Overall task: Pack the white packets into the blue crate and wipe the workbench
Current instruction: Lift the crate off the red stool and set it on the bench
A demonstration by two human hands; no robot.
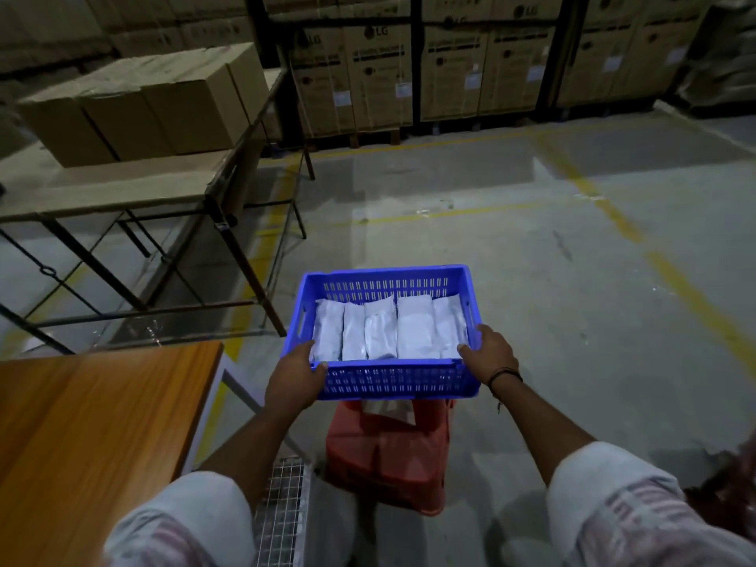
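A blue slotted crate [392, 380] is held in front of me above a red stool. Several white packets [388, 329] stand side by side inside it, filling the floor of the crate. My left hand [296, 378] grips the crate's near left corner, thumb over the rim. My right hand [489, 354] grips the near right corner, a dark band on its wrist. The wooden workbench [94, 435] lies at the lower left, its visible top bare. No cloth is in view.
A red plastic stool [388, 452] stands under the crate, a white packet [388, 409] lying on it. A metal-framed table [122, 186] with cardboard boxes [143, 104] stands at the left. Stacked cartons [450, 63] line the far wall. Grey floor with yellow lines [613, 214] spreads right.
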